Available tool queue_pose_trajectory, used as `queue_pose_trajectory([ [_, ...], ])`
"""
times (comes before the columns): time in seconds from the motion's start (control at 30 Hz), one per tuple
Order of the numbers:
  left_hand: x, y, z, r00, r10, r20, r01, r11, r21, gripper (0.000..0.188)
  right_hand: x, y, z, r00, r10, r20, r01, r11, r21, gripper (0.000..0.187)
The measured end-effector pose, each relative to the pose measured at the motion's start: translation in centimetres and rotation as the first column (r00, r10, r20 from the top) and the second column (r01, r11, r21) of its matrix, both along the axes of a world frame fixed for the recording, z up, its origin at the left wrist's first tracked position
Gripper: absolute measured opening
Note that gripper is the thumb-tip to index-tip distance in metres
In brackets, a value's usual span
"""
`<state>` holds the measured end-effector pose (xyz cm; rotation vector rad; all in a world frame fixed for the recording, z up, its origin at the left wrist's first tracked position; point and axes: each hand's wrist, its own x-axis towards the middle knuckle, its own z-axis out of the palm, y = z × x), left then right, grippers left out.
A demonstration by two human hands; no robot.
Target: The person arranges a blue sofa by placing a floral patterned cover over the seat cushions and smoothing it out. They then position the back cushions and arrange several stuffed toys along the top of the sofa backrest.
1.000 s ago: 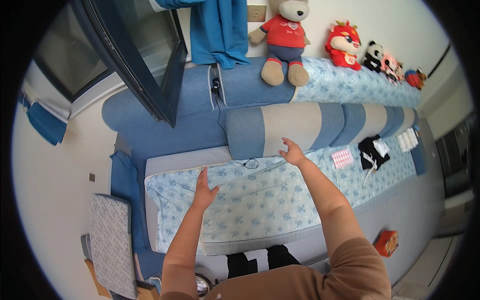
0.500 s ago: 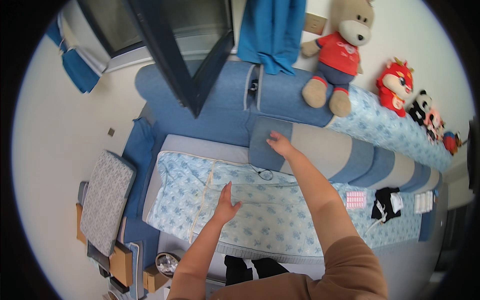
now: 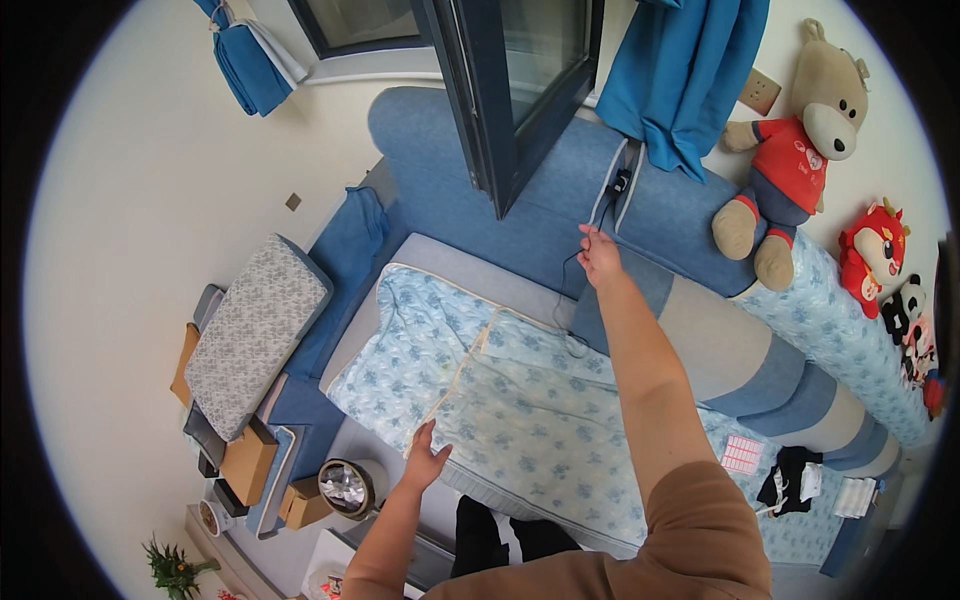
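My right hand [image 3: 600,256] reaches up to the sofa back, its fingers closed on a thin black cable [image 3: 566,275]. Above that hand, a small black plug-like piece [image 3: 621,181] sits in the gap between two blue back cushions [image 3: 555,180]. From my fingers the cable hangs down to the seat, its lower end lying near the grey-and-blue bolster [image 3: 706,318]. My left hand [image 3: 427,458] hovers over the front part of the flowered quilted seat cover [image 3: 540,420], fingers apart and holding nothing.
An open dark-framed window [image 3: 500,120] juts over the sofa back. Plush toys, including a large bear [image 3: 790,150], sit along the right. At left are a patterned cushion [image 3: 258,335], cardboard boxes [image 3: 248,458] and a bin [image 3: 350,488]. Dark clothing [image 3: 792,478] lies on the seat.
My right hand has moved up from over the bolster to the cushion gap and taken hold of the cable. My left hand has moved down and left. The view has turned.
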<state>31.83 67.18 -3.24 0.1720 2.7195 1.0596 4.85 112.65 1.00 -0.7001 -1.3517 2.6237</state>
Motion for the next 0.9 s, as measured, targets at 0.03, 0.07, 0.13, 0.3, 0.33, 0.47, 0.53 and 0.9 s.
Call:
queue_pose_trajectory([
  [0.03,0.2,0.1,-0.2,1.0,0.016,0.022,-0.016,1.0,0.012,0.067,0.6,0.1,0.6,1.0,-0.028,-0.004,0.028,0.998,0.048,0.017],
  [0.07,0.4,0.4,-0.4,0.999,0.03,0.045,-0.031,0.999,0.025,0.066,1.5,0.3,1.3,0.999,-0.039,-0.005,0.039,0.998,0.051,0.019],
  [0.13,0.3,1.6,0.1,0.997,0.023,0.076,-0.029,0.997,0.072,0.065,4.1,0.1,3.9,0.998,-0.056,-0.012,0.056,0.997,0.053,0.027],
  [0.3,-0.9,5.9,2.3,0.992,-0.114,0.06,0.108,0.99,0.096,0.064,13.1,1.4,7.8,0.984,0.178,-0.012,-0.164,0.929,0.332,0.026],
  [0.33,-1.1,6.6,2.7,0.988,-0.15,0.043,0.145,0.984,0.1,0.064,14.7,1.6,8.4,0.977,0.212,0.018,-0.202,0.898,0.391,0.026],
  [0.47,-1.7,10.7,4.7,0.956,-0.292,-0.017,0.291,0.945,0.149,0.067,21.1,3.5,9.9,0.915,0.389,0.11,-0.325,0.546,0.772,0.026],
  [0.53,-1.0,12.9,6.4,0.94,-0.342,0.008,0.332,0.916,0.225,0.071,24.7,3.4,11.8,0.877,0.476,0.069,-0.247,0.322,0.914,0.025],
  [0.9,5.3,22.5,17.0,0.855,-0.516,-0.054,0.451,0.688,0.569,0.071,37.1,-1.4,24.9,0.676,0.725,0.131,-0.619,0.463,0.635,0.03],
])
